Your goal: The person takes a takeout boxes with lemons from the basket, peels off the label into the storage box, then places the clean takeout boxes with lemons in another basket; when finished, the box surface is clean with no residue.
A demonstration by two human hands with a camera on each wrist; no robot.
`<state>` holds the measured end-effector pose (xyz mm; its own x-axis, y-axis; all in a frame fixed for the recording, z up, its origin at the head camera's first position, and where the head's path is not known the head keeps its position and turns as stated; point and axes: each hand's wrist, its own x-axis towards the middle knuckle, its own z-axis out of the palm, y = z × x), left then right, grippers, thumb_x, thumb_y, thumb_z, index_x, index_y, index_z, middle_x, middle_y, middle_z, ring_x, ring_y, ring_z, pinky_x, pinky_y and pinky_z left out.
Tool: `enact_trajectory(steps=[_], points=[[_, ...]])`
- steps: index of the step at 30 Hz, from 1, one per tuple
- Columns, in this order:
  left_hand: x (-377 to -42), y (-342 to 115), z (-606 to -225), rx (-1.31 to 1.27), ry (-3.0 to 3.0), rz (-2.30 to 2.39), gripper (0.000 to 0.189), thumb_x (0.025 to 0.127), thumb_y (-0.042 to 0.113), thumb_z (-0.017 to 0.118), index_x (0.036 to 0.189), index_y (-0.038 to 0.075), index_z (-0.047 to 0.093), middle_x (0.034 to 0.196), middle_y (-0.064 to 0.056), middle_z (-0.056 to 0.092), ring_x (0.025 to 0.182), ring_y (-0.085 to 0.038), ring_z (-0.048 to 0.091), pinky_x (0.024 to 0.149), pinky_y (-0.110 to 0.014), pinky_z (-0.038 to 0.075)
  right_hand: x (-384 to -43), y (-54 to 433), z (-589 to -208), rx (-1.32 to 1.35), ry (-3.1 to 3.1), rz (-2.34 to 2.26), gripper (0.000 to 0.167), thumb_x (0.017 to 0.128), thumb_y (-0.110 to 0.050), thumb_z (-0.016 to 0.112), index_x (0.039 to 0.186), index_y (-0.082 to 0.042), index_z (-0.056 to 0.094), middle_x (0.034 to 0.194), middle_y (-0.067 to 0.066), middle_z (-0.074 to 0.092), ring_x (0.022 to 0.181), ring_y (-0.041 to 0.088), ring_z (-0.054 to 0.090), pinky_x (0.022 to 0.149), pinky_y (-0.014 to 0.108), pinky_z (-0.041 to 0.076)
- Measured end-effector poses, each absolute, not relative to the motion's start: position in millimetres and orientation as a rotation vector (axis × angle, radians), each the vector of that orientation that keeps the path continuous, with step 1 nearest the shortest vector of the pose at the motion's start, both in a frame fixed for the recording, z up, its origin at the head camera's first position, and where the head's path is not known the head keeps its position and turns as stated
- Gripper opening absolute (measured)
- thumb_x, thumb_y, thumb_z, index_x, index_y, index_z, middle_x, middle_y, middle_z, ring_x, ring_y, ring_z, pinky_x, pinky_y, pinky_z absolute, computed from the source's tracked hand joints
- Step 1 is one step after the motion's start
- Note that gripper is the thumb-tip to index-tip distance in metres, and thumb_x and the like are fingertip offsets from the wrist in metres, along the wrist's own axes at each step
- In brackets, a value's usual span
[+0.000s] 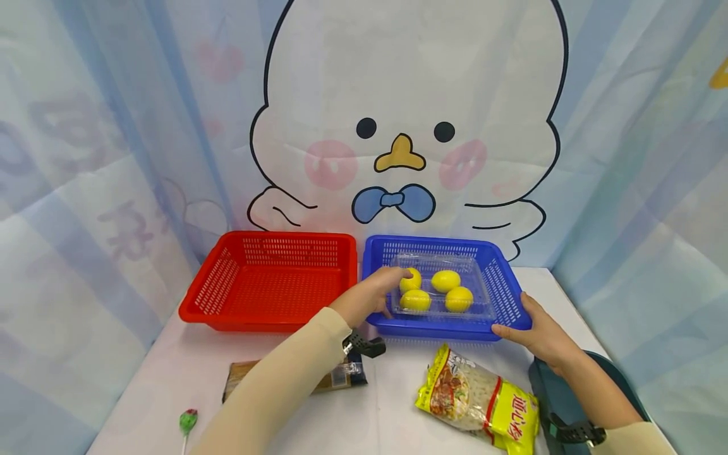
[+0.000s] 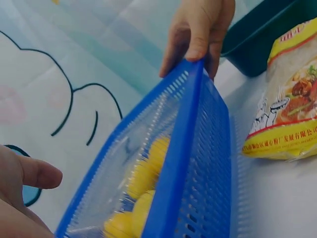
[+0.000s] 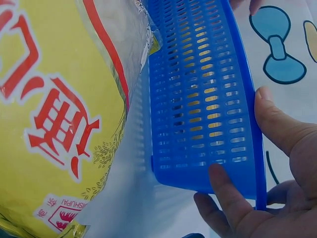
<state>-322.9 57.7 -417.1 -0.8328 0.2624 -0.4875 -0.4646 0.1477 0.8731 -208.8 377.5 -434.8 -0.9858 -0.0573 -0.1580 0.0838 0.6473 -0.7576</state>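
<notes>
A blue plastic basket [image 1: 443,328] stands on the white table and holds a clear plastic box [image 1: 483,306] with several lemons [image 1: 446,281]. At the basket's front right corner, my right hand [image 1: 546,328] grips the rim. The right wrist view shows that thumb [image 3: 277,121] at the rim, with fingers [image 3: 230,196] against the slotted outer wall. My left hand [image 1: 375,291] is over the basket's left side, fingers extended toward the lemons. In the left wrist view its finger [image 2: 42,173] stands apart from the rim.
A red basket [image 1: 273,325] stands left of the blue one. In front lie a yellow food packet [image 1: 483,401], a brown and black package [image 1: 341,376] partly behind my left arm, and a lollipop [image 1: 188,420]. A dark green bin [image 1: 611,373] stands at right; a printed curtain [image 1: 409,76] hangs behind.
</notes>
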Motion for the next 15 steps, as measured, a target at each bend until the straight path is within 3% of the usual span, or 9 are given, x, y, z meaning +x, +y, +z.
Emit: enact_trajectory(steps=[5,9,15], points=[[-314,43,-400,-0.141,1.915,1.746,0.085,0.102,0.031,0.065,0.170,0.011,0.018,0.175,-0.018,0.018,0.154,-0.056,0.026,0.097,-0.080,0.047,-213,375,-435,0.007,2.692,-1.257,0.116,0.100,-0.037,0.075,0.166,0.001,-0.012,0.168,0.040,0.009,0.145,0.061,0.032,0.115,0.077,0.033],[-304,32,-391,-0.027,1.985,1.762,0.080,0.103,0.031,0.066,0.169,0.015,0.024,0.174,-0.017,0.024,0.154,-0.050,0.033,0.102,-0.070,0.052,-213,375,-436,0.000,2.695,-1.258,0.116,0.100,-0.037,0.075,0.166,0.002,-0.011,0.167,0.041,0.010,0.145,0.060,0.033,0.115,0.078,0.032],[-279,8,-384,0.380,2.472,1.528,0.067,0.107,0.036,0.059,0.167,0.024,0.033,0.169,-0.011,0.040,0.151,-0.036,0.045,0.117,-0.061,0.045,-213,375,-436,-0.001,2.708,-1.247,0.115,0.100,-0.036,0.075,0.167,0.001,-0.010,0.167,0.040,0.011,0.144,0.060,0.034,0.115,0.077,0.033]])
